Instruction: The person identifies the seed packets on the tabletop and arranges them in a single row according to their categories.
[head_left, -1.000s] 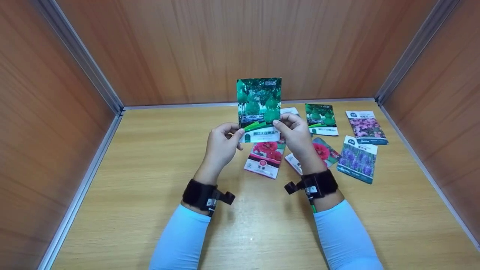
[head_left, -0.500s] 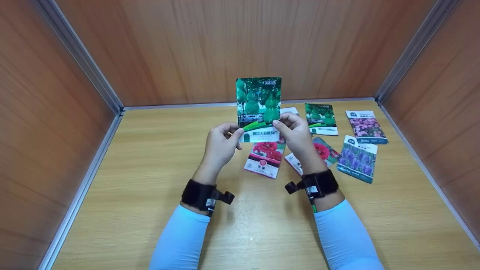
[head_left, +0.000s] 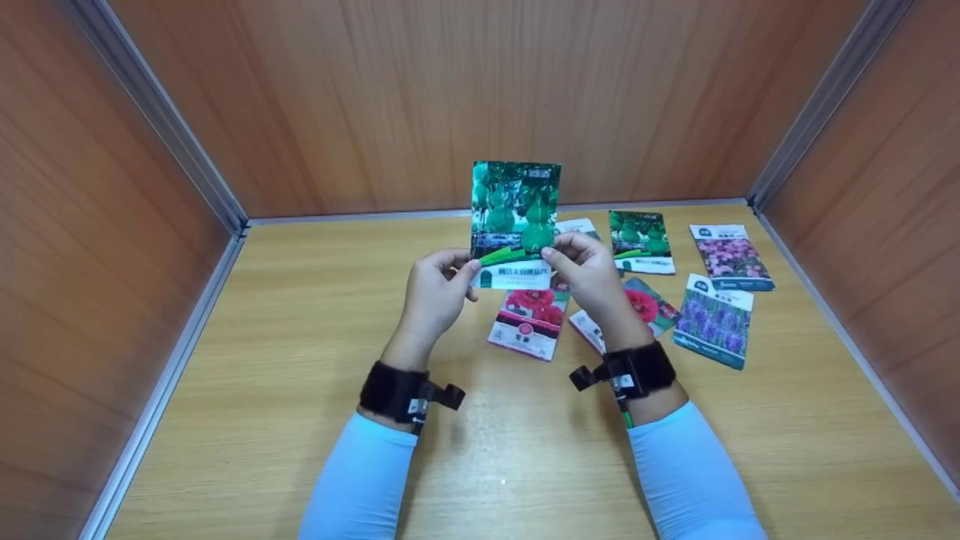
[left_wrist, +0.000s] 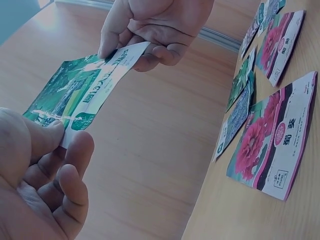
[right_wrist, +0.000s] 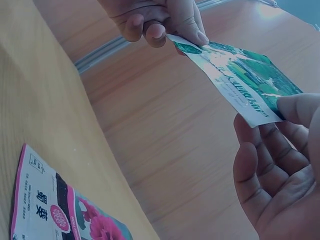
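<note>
A green seed packet (head_left: 514, 206) with pictures of gourds is held up above the table, its printed front facing the head camera. My left hand (head_left: 436, 294) pinches its lower left edge between thumb and fingers. At the lower right edge, my right hand (head_left: 594, 276) grips the same packet with the thumb in front. Both wrist views show the packet (left_wrist: 75, 95) stretched flat between the two hands. Below it on the table lies a seed packet with red flowers (head_left: 527, 324). Another red-flower packet (head_left: 651, 304) is partly hidden by the right wrist.
To the right lie a second gourd packet (head_left: 642, 241), a pink-flower packet (head_left: 731, 256) and a purple-flower packet (head_left: 712, 322). One more packet (head_left: 576, 225) is mostly hidden behind my right hand. Wooden panels (head_left: 480, 97) enclose the table (head_left: 300, 337) at back and sides.
The gourd packet and both hands stay nearly in place, shifting very slightly down and left in the head view. Both hands keep their hold; the packets on the table have not moved.
</note>
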